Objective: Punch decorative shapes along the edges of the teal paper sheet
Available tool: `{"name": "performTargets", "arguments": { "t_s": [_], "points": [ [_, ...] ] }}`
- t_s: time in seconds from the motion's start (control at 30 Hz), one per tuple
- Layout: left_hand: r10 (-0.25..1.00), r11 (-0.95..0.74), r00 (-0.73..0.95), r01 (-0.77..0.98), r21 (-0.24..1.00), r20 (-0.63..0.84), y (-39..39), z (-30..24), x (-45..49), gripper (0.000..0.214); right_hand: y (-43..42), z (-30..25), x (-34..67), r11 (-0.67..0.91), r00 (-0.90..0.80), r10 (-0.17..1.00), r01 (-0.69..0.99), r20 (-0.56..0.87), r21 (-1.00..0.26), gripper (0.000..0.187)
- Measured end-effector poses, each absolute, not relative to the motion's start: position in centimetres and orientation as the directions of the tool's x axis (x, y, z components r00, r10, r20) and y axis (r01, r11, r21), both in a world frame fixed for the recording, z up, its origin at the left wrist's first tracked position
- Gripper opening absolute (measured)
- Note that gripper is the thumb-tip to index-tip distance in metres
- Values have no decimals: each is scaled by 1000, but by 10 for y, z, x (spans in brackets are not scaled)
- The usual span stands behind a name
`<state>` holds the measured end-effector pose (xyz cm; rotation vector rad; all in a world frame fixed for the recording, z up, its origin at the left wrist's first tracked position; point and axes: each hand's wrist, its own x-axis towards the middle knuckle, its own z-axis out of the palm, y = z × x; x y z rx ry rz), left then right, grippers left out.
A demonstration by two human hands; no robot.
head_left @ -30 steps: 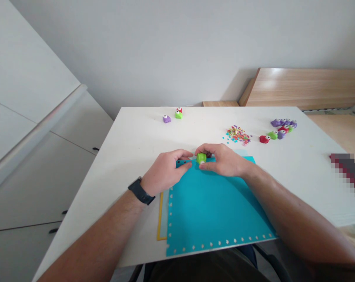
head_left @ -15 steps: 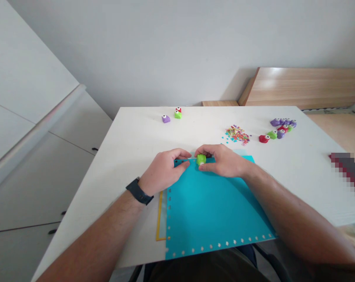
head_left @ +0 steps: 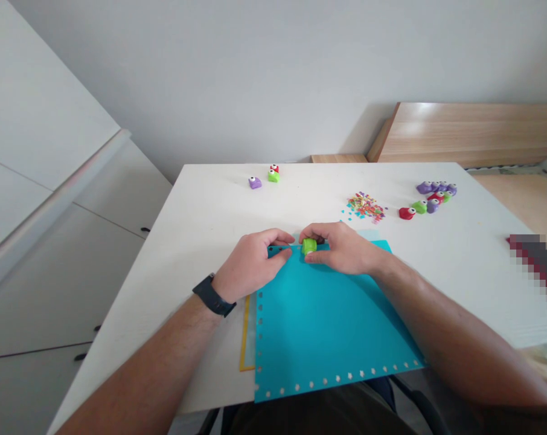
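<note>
A bright blue sheet (head_left: 328, 326) lies before me, with small punched holes running along its left and near edges and at its far left corner. My left hand (head_left: 250, 260) is at the sheet's far edge, its thumb on top and its fingers curled beyond the edge, thumb and fingertips close together. In my right hand (head_left: 346, 248) is a green craft punch (head_left: 308, 246), gripped between thumb and fingers at that same far edge. The underside of the punch and some of my right fingers are hidden.
Purple, red and green punches (head_left: 431, 199) cluster at the back right of the white table (head_left: 201, 211). A purple punch (head_left: 255, 182) and a green punch (head_left: 273, 176) sit at the back, a red one behind. Colourful paper confetti (head_left: 366, 206) lies in a pile. A yellow-edged sheet (head_left: 246, 338) shows underneath.
Almost nothing differs. The green punch and my right hand have shifted very slightly to the left; a second dark hole now shows near my left thumb.
</note>
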<state>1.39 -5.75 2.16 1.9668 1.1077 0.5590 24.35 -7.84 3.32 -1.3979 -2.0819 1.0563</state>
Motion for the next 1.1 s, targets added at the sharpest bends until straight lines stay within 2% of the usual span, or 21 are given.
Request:
{"name": "performTargets", "arguments": {
  "t_s": [0.47,1.1],
  "points": [
    [853,-266,521,471,841,-23,-61,18,18,24,-79,32,238,214,-403,912,629,-78,-747,29],
    [868,-281,497,477,833,8,-61,19,18,23,-78,30,239,223,-413,908,619,-71,-753,26]
  ]
}}
